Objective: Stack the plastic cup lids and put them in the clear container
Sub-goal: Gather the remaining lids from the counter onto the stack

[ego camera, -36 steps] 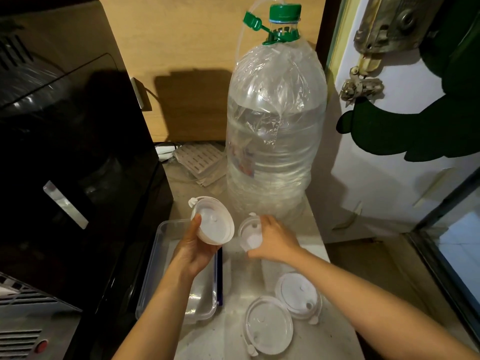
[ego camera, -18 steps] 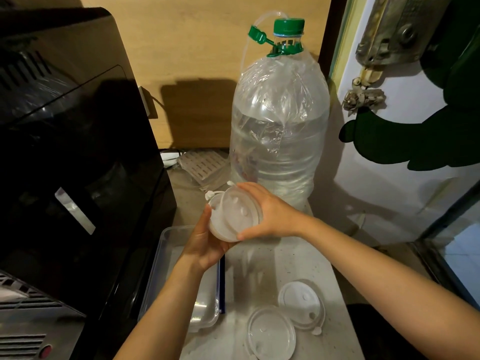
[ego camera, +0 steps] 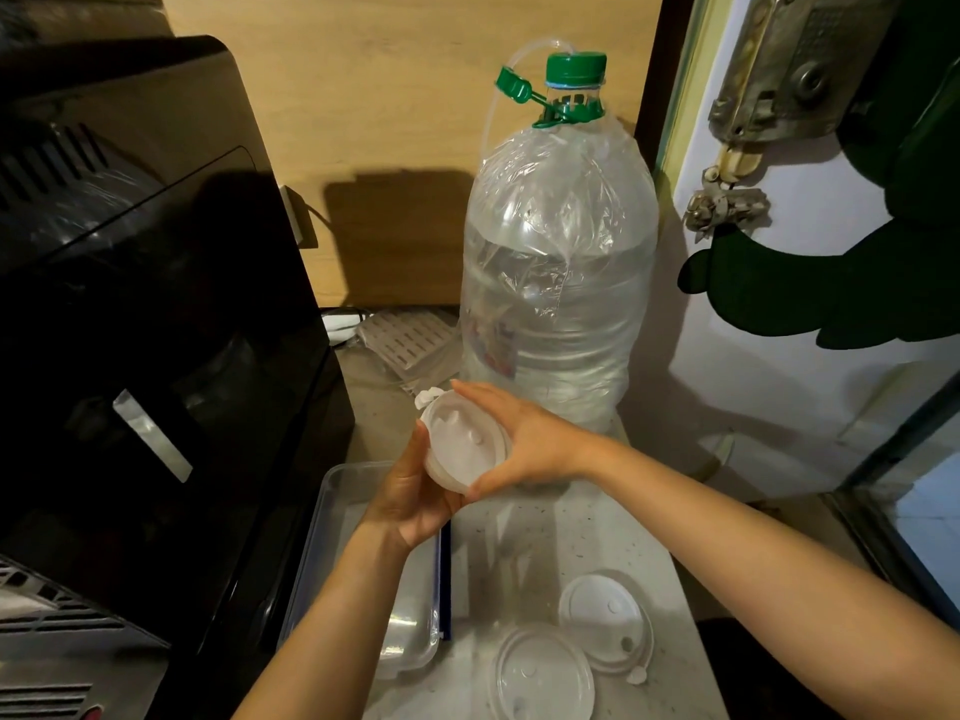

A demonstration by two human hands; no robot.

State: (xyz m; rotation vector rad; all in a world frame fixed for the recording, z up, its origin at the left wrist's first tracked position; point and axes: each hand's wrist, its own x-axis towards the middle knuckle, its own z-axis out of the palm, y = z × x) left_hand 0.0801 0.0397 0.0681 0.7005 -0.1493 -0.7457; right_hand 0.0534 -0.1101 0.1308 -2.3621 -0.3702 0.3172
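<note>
Both hands hold a small stack of translucent white cup lids (ego camera: 464,445) above the far end of the clear container (ego camera: 337,493). My left hand (ego camera: 415,498) grips the stack from below and behind. My right hand (ego camera: 524,441) presses on it from the right, fingers curved over its rim. Two more lids lie flat on the pale counter: one white lid (ego camera: 605,618) at the right and one clearer lid (ego camera: 543,680) in front of it. The container lies under my left forearm, its inside partly hidden.
A big water bottle (ego camera: 558,283) with a green cap stands just behind the hands. A black appliance (ego camera: 156,324) fills the left side beside the container. A slotted white grille (ego camera: 410,337) lies at the back. The counter (ego camera: 519,537) ends at the right near a white door.
My right hand brought a second lid from the counter onto the lid in my left hand. Both hands now hold the lids together, slightly higher.
</note>
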